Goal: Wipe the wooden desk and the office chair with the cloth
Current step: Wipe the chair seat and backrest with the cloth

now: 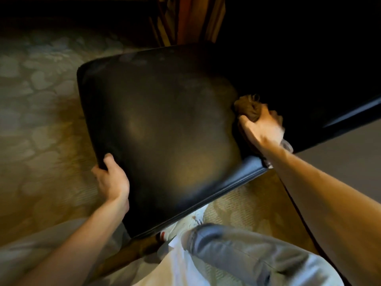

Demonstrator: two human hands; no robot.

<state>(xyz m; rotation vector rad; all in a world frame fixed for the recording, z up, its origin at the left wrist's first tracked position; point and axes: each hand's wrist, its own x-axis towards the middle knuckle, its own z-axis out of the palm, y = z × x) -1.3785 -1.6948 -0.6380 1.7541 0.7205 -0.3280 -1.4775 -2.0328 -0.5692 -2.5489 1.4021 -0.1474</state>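
The office chair's black leather seat (165, 131) fills the middle of the head view, with its dark backrest (309, 79) rising at the right. My left hand (112, 178) grips the seat's near-left edge, thumb on top. My right hand (260, 129) is closed around a bunched brown cloth (247, 107) and presses it into the crease where seat meets backrest. Motion blur softens the right hand. The wooden desk is not clearly visible.
Patterned beige carpet (41, 120) spreads to the left and below the chair. My grey-trousered leg (237, 250) and a white shoe (177, 228) stand under the seat's near edge. A wooden chair leg (132, 252) angles down. Dark wooden furniture (185, 19) stands beyond.
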